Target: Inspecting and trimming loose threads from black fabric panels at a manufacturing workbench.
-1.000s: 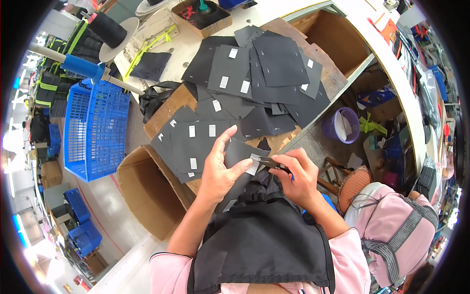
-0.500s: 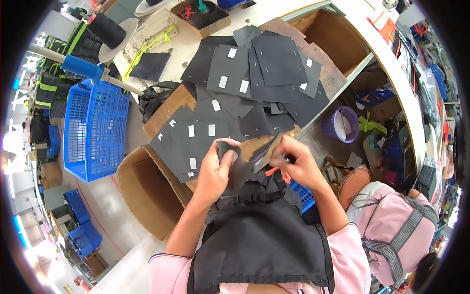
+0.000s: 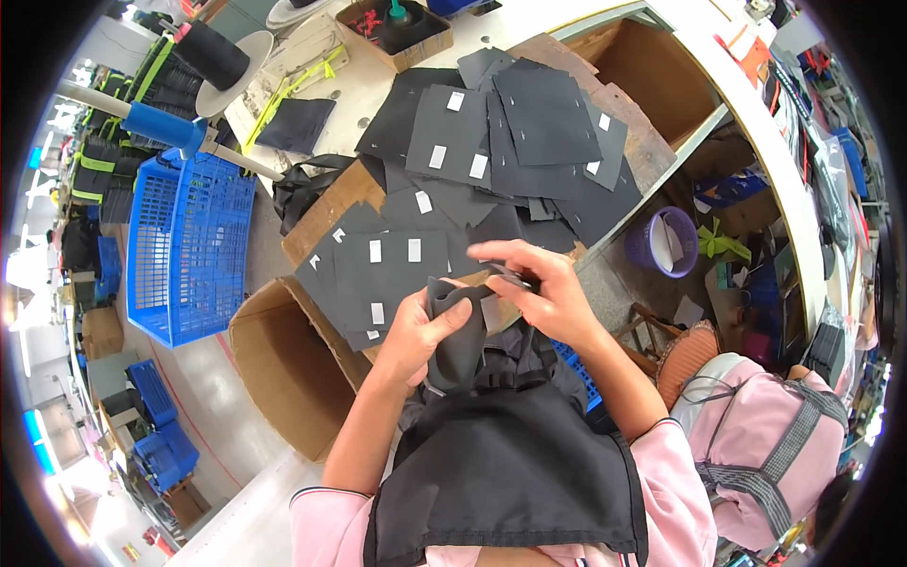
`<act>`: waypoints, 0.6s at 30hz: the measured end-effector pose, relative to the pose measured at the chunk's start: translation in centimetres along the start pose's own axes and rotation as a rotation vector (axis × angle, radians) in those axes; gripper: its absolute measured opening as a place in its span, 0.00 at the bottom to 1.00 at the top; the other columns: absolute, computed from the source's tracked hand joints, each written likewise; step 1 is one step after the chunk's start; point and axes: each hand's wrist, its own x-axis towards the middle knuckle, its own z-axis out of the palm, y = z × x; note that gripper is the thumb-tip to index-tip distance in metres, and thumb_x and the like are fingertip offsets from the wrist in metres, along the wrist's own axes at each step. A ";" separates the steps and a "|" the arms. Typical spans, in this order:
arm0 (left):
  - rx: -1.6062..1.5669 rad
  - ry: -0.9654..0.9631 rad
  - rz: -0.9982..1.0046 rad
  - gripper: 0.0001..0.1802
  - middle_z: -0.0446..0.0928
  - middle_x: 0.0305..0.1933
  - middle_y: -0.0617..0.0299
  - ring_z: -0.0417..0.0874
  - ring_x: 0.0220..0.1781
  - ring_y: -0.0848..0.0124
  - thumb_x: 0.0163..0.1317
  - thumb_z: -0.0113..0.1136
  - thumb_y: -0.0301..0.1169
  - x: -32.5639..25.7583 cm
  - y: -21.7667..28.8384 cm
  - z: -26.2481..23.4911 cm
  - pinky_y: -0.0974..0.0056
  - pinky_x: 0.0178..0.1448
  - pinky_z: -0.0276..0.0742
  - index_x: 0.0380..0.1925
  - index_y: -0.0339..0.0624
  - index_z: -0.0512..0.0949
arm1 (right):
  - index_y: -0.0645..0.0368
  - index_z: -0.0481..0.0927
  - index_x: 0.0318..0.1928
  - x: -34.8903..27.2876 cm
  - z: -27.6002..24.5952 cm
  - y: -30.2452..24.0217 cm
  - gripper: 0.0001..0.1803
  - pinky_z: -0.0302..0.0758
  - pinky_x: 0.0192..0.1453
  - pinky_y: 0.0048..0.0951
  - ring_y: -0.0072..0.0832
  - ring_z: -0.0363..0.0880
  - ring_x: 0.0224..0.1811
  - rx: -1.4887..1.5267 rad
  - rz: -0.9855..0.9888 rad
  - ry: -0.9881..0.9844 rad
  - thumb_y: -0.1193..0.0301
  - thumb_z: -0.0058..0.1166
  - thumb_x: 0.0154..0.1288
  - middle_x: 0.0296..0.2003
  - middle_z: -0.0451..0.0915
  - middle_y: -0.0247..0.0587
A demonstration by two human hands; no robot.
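A dark grey fabric piece [image 3: 458,345] is folded over in front of my apron. My left hand [image 3: 416,338] is closed on it, with the thumb pressed on top near the fold. My right hand [image 3: 546,291] pinches the far edge of the same piece, its forefinger reaching over and the thumb below. Whether a small tool is also tucked in the right palm is hidden. Just beyond both hands lie dark grey fabric panels [image 3: 387,269] with small white labels, and further off a loose pile of similar panels [image 3: 548,113] covers the board.
An open cardboard box [image 3: 274,369] stands at the left, beside a blue plastic crate [image 3: 189,250]. A purple basket [image 3: 661,244] sits under the table at the right. Black thread [image 3: 213,57] is on a spool at the far left. Another person in pink [image 3: 756,425] is at the right.
My right hand has turned over and moved slightly left, its fingers now over the fabric's edge. The orange strip that hung by it no longer shows. The fabric has swung lower in my left hand.
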 end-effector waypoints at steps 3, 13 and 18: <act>-0.030 0.061 -0.032 0.16 0.75 0.32 0.66 0.74 0.34 0.78 0.57 0.64 0.37 0.0 -0.2 -0.3 0.71 0.40 0.72 0.37 0.37 0.75 | 0.66 0.77 0.33 0.0 -0.7 1.6 0.05 0.61 0.27 0.21 0.14 0.60 0.23 -0.159 0.172 -0.110 0.78 0.55 0.56 0.21 0.70 0.30; -0.026 0.094 -0.038 0.10 0.76 0.30 0.66 0.74 0.31 0.80 0.60 0.60 0.33 0.4 -0.1 0.1 0.72 0.37 0.72 0.33 0.36 0.76 | 0.56 0.76 0.40 -4.7 -0.4 0.3 0.18 0.71 0.29 0.31 0.35 0.73 0.26 -0.591 -0.219 0.161 0.76 0.64 0.44 0.31 0.72 0.39; 0.067 0.075 -0.022 0.11 0.78 0.33 0.63 0.77 0.34 0.78 0.58 0.61 0.32 0.2 0.1 0.5 0.71 0.40 0.75 0.35 0.35 0.77 | 0.57 0.78 0.38 -4.1 -0.6 0.5 0.17 0.70 0.27 0.29 0.33 0.72 0.23 -0.708 -0.333 0.138 0.76 0.64 0.43 0.27 0.73 0.37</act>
